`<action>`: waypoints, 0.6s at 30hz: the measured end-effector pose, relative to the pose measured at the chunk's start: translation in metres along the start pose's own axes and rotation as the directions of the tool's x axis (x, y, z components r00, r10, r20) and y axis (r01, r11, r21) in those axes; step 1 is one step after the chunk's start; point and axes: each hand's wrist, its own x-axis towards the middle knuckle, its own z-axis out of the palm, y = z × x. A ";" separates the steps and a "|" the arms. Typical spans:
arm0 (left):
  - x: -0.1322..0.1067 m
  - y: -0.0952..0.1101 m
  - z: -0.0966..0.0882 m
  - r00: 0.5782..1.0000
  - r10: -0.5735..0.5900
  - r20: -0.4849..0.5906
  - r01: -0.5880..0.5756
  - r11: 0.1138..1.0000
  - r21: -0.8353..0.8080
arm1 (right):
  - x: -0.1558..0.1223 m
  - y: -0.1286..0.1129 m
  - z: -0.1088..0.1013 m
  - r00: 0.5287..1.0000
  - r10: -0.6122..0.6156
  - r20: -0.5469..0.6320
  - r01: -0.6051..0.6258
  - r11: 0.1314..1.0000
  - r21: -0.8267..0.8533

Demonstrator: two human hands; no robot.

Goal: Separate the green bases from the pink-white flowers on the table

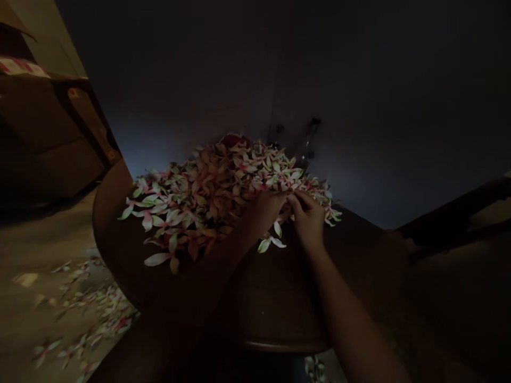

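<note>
While dim light is cast on a round, dark brown table [275, 308], a heap of pink-and-white flowers [215, 183] with green-tipped petals is attended to by 2 bare hands. The left hand [269, 208] is placed at the near right side of the heap, on the tabletop, and its fingertips are met, or nearly met, by those of the right hand [312, 219]. Both grips are narrow, with thumbs and fingers drawn close together; whether a flower is pinched between them cannot be told in the shadow. Just below the hands, 1 pale flower [265, 246] is seen at the heap's near edge, and another, broad-petaled flower [157, 259] is spread toward the left. Behind the heap, a red object [236, 140] is partly hidden by blooms, and a slender glass bottle [308, 143] with a dark top is stood near the wall [379, 106]. More blossoms [115, 303] are scattered across the floor [24, 226] to the left of the table, where brown cardboard boxes [35, 117] are blurred.
</note>
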 end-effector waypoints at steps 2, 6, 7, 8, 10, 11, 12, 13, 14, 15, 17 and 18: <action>0.001 0.001 -0.001 0.999 -0.031 0.027 0.033 0.998 -0.051 | 0.003 0.004 -0.002 1.000 -0.003 0.004 0.003 1.000 0.026; 0.002 -0.001 -0.004 0.992 -0.121 0.023 0.124 0.978 -0.169 | 0.004 0.012 -0.003 1.000 0.002 0.029 -0.004 0.998 0.062; 0.002 -0.001 -0.004 0.992 -0.125 0.017 0.126 0.977 -0.171 | 0.004 0.013 -0.003 0.999 0.010 0.035 -0.013 0.997 0.072; 0.002 -0.002 -0.005 0.992 -0.122 0.014 0.123 0.979 -0.165 | 0.004 0.014 -0.003 0.999 0.019 0.043 -0.023 0.996 0.086; 0.002 -0.003 -0.005 0.993 -0.118 0.012 0.119 0.982 -0.146 | 0.004 0.013 -0.001 0.998 0.038 0.057 -0.045 0.992 0.120; 0.002 -0.003 -0.005 0.993 -0.116 0.011 0.117 0.983 -0.140 | 0.004 0.012 -0.001 0.997 0.050 0.059 -0.058 0.989 0.136; 0.002 -0.003 -0.005 0.993 -0.114 0.009 0.114 0.984 -0.136 | 0.005 0.011 0.000 0.996 0.063 0.061 -0.071 0.986 0.149; 0.002 -0.004 -0.005 0.994 -0.112 0.007 0.112 0.984 -0.137 | 0.005 0.010 0.000 0.995 0.074 0.062 -0.083 0.984 0.158; 0.001 -0.003 -0.005 0.994 -0.111 0.007 0.111 0.984 -0.142 | 0.005 0.009 0.000 0.995 0.080 0.065 -0.090 0.983 0.161; 0.001 -0.003 -0.006 0.994 -0.111 0.007 0.111 0.982 -0.153 | 0.005 0.008 -0.001 0.994 0.082 0.068 -0.092 0.983 0.158; 0.001 -0.002 -0.006 0.993 -0.122 0.010 0.122 0.976 -0.179 | 0.005 0.006 -0.002 0.994 0.080 0.074 -0.091 0.985 0.148; 0.001 -0.002 -0.007 0.992 -0.128 0.014 0.129 0.973 -0.191 | 0.005 0.005 -0.002 0.994 0.079 0.074 -0.089 0.985 0.145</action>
